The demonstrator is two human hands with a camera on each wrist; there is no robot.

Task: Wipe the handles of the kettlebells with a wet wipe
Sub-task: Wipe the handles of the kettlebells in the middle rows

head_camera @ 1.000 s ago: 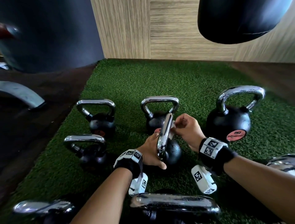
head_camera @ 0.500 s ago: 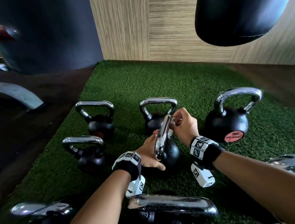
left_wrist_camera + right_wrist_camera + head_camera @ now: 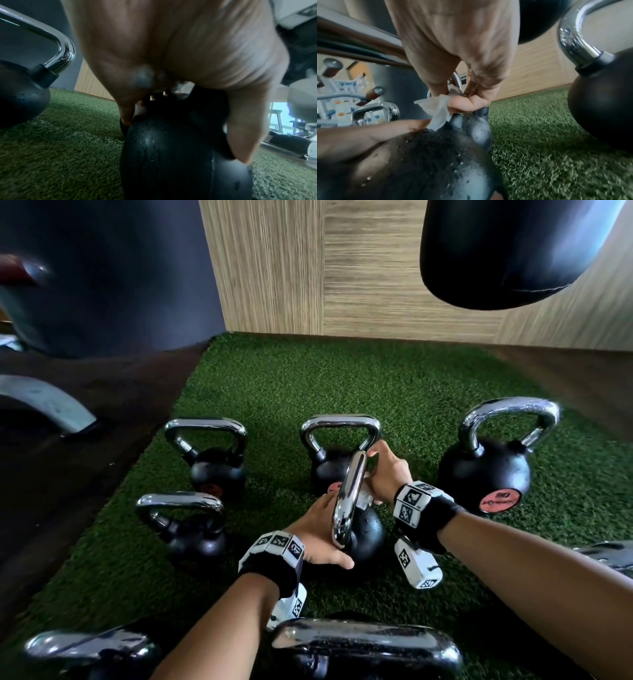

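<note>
A small black kettlebell [image 3: 368,530] with a chrome handle [image 3: 348,498] stands on the green turf [image 3: 376,392] in the middle of the head view. My left hand [image 3: 318,529] holds its black body [image 3: 171,155] from the left side, thumb along the near face. My right hand [image 3: 387,474] grips the far side of the handle through a white wet wipe [image 3: 364,496]. In the right wrist view the wipe [image 3: 438,109] is bunched under my curled fingers [image 3: 464,104] just above the wet body [image 3: 436,155].
Other chrome-handled kettlebells stand around: two at the left [image 3: 212,460] [image 3: 191,529], one behind [image 3: 335,440], a larger one at the right [image 3: 486,467], and more handles at the near edge [image 3: 363,645]. A black punching bag [image 3: 507,251] hangs above. Dark flooring [image 3: 68,467] borders the turf.
My right hand with the wipe has slid along the handle away from me, toward its far top end. The left hand has stayed on the kettlebell's body.
</note>
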